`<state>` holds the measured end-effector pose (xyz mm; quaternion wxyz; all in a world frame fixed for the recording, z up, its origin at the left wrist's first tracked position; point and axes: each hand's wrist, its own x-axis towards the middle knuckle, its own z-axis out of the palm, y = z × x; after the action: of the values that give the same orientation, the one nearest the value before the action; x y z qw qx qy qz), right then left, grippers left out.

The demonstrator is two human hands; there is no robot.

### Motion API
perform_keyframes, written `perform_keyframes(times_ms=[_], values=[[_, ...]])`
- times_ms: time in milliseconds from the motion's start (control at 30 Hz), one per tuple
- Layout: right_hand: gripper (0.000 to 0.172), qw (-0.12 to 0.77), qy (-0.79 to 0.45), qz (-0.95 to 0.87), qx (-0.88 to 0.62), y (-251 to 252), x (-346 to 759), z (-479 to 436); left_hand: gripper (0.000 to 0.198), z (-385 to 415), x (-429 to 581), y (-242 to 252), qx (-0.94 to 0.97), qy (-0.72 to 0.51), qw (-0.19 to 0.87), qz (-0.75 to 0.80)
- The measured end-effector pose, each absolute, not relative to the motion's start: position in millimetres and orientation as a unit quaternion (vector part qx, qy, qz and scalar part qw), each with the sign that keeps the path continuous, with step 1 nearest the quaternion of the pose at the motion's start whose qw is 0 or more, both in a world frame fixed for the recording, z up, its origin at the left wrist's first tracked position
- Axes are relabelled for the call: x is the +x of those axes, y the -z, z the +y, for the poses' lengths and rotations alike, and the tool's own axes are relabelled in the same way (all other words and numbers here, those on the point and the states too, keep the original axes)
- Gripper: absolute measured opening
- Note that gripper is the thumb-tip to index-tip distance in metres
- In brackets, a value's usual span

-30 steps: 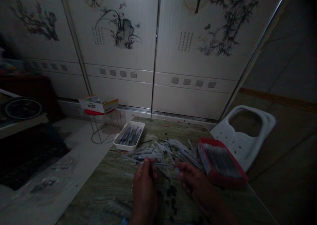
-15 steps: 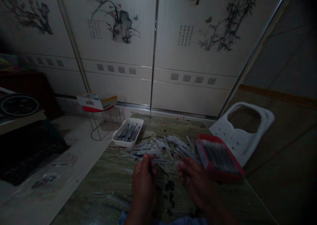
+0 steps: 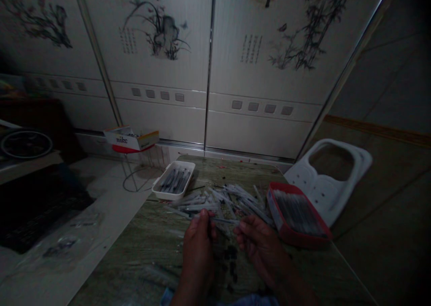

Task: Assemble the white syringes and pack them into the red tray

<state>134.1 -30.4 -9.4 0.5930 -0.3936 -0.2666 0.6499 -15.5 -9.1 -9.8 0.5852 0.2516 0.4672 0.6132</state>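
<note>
Lower centre: your left hand (image 3: 199,241) clamps a slim pen (image 3: 225,220); your right hand (image 3: 257,238) meets its tip, grip unclear. Align both squarely.

A hand could pass over the worktop (image 3: 117,261) left of the left hand (image 3: 199,241), skirting some blurred slender pieces (image 3: 160,273). A slim tube (image 3: 224,220) stretches across the gap toward the right hand (image 3: 258,238). Beyond, a tube heap (image 3: 247,202) obstructs, flanked by a white tray (image 3: 168,196) and, blocking the right side, a red tray (image 3: 296,237).
</note>
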Motion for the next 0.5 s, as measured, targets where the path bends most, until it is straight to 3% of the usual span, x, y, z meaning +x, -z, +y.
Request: perform_keyframes(times_ms=[500], values=[[0.031,0.584,-0.629,-0.286,-0.426,5.5,136.7,-33.1,0.043,-8.4,-12.4,12.5,0.332,-0.575,0.593,0.455]])
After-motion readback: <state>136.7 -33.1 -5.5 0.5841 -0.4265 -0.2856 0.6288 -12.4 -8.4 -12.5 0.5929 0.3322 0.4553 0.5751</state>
